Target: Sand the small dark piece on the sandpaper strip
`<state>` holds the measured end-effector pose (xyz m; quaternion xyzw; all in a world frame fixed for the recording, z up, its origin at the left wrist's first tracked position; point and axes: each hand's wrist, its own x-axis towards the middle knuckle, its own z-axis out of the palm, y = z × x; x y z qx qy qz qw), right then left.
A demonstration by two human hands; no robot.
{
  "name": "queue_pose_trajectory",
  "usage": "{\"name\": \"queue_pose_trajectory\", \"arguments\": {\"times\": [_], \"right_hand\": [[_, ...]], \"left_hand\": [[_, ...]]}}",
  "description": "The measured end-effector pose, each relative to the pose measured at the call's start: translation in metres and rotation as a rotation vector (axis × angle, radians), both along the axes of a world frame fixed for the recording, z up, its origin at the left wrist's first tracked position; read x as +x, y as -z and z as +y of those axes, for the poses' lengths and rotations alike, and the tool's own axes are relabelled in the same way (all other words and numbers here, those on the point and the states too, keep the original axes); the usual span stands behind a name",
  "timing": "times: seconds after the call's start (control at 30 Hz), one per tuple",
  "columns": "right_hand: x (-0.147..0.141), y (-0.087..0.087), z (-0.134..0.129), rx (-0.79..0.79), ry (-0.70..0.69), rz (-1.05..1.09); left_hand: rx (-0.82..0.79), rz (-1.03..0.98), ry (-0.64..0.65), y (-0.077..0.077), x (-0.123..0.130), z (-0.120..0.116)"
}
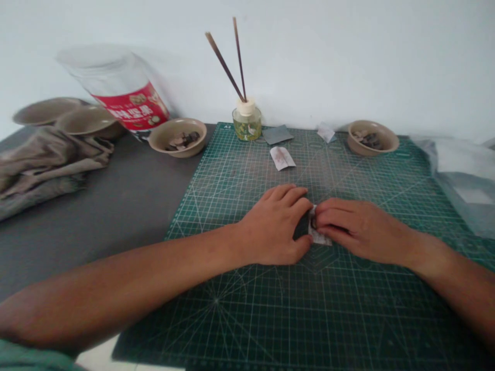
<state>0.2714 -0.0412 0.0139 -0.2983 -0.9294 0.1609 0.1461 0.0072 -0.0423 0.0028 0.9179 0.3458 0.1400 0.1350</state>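
Note:
My left hand (pixel 276 224) lies on the green cutting mat (pixel 247 304) with its fingers and thumb spread. Its index fingertip and thumb tip press on the left edge of a small whitish sheet (pixel 322 239), perhaps sandpaper. Over that sheet, my right hand (pixel 358 226) is closed in a pinch. A small dark piece shows at its fingertips, mostly hidden, so its kind cannot be told. Farther back on the mat lie a white sheet with a brown smudge (pixel 282 158), a grey sheet (pixel 277 134) and a crumpled pale sheet (pixel 326 133).
Small bowls with brown pieces stand at the back, one left (pixel 154 139) and one right (pixel 373 149). Between them is a reed diffuser (pixel 247 121). A red-labelled plastic jar (pixel 131 105), more bowls (pixel 46 111) and a brown cloth (pixel 58 157) are left; a clear plastic bag (pixel 464 180) lies right.

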Motion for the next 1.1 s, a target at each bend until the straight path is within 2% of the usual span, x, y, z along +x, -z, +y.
{"name": "queue_pose_trajectory", "arguments": {"times": [0.1,0.23,0.3,0.4,0.47,0.6,0.67,0.73,0.8,0.87,1.03,1.1], "right_hand": [[0.002,0.000,0.003,0.057,0.103,-0.027],[0.000,-0.003,-0.002,-0.082,0.025,-0.022],[-0.005,-0.001,-0.008,-0.039,0.032,-0.026],[-0.010,0.002,-0.010,0.095,0.132,-0.038],[-0.008,0.002,-0.009,0.110,0.171,-0.041],[-0.005,-0.002,-0.010,0.010,0.052,-0.041],[-0.007,-0.001,-0.012,0.029,-0.006,-0.021],[-0.008,0.001,-0.013,0.105,0.023,-0.008],[-0.006,0.003,-0.010,0.167,0.119,-0.017],[-0.003,0.003,-0.007,0.160,0.166,-0.037],[-0.003,-0.001,-0.010,0.097,0.005,-0.059],[-0.005,0.000,-0.011,0.158,0.029,-0.069]], "left_hand": [[-0.004,-0.001,-0.010,0.000,0.000,0.000],[-0.006,-0.011,0.002,0.002,-0.001,0.000],[-0.010,-0.008,0.001,0.002,0.000,0.000],[-0.014,0.001,-0.010,0.001,0.000,0.000],[-0.013,0.004,-0.015,0.000,0.000,0.000],[-0.009,0.006,-0.003,0.000,-0.001,0.000],[-0.012,0.006,0.005,0.000,-0.001,0.000],[-0.012,0.001,0.005,0.000,-0.001,0.001],[-0.010,-0.001,0.001,0.000,-0.001,0.001],[-0.011,0.003,-0.003,0.000,-0.001,0.001],[-0.022,-0.001,-0.001,0.000,-0.001,0.001],[-0.015,-0.007,0.000,0.001,-0.001,0.001]]}}
